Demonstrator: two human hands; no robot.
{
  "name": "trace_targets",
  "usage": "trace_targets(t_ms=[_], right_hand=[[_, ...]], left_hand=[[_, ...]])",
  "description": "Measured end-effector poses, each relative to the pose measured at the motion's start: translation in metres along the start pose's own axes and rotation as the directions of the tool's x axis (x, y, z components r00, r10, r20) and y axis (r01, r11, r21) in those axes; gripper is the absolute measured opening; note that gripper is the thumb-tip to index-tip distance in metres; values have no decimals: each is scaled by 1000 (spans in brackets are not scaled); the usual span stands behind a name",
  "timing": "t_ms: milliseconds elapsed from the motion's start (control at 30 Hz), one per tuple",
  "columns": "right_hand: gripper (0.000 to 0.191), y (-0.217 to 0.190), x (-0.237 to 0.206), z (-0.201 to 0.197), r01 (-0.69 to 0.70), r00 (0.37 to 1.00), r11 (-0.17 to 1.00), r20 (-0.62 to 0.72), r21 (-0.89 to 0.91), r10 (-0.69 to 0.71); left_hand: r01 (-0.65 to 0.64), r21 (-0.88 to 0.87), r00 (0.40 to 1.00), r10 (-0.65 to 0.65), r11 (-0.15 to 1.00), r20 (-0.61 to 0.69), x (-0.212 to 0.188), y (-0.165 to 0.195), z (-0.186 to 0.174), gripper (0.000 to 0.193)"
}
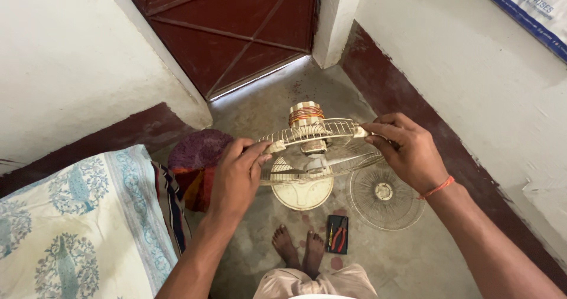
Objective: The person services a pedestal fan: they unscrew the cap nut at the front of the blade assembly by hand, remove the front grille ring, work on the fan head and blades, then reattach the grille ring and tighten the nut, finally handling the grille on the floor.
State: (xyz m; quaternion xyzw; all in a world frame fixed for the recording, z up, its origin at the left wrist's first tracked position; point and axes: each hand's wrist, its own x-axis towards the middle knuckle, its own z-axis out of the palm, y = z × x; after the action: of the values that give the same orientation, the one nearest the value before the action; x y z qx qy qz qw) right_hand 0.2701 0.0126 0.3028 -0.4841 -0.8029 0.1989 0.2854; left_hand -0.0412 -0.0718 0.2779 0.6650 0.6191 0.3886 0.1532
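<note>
We see a cream-coloured fan guard, a round cage of thin wires, held up in the air above the floor, in the middle of the view and tilted so that its rim faces us almost edge-on. Behind the guard sits the fan motor, with copper-coloured windings showing around its body, and below it we see the round cream base of the fan. The left hand is closed on the left side of the guard's rim, with the thumb on top and the fingers curled under the wires. The right hand is closed on the right side of the rim in the same way, and it has a red thread around the wrist. On the grey floor, just right of the base, lies a second wire guard, flat and round. Near the person's bare feet lies a small black pouch with red-handled pliers on it. To the left we see a round purple and red mat, and further left a bed with a pale sheet with blue print. At the far end stands a dark red door between white walls.
</note>
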Motion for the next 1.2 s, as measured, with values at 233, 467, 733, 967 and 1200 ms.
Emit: trace_targets(t_ms=[233, 467, 733, 967, 1200], right_hand=[[25, -4, 2, -3, 11, 1000, 1000, -14, 8, -11], [25, -5, 6, -8, 0, 1000, 999, 0, -38, 0], [25, -3, 4, -5, 0, 1000, 999, 3, -41, 1], [25, -5, 2, -5, -7, 1000, 1000, 5, -8, 7], [24, -9, 4, -5, 10, 1000, 999, -5, -36, -11]], left_hand=[[-53, 52, 998, 54, 997, -21, 3, -1, -2, 35], [3, 25, 1000, -4, 1000, 11, 8, 3, -3, 29], [19, 9, 1000, -19, 1000, 20, 6, 1, -1, 31], [11, 28, 1000, -11, 1000, 14, 7, 0, -2, 29], [2, 25, 1000, -3, 1000, 15, 7, -1, -4, 28]])
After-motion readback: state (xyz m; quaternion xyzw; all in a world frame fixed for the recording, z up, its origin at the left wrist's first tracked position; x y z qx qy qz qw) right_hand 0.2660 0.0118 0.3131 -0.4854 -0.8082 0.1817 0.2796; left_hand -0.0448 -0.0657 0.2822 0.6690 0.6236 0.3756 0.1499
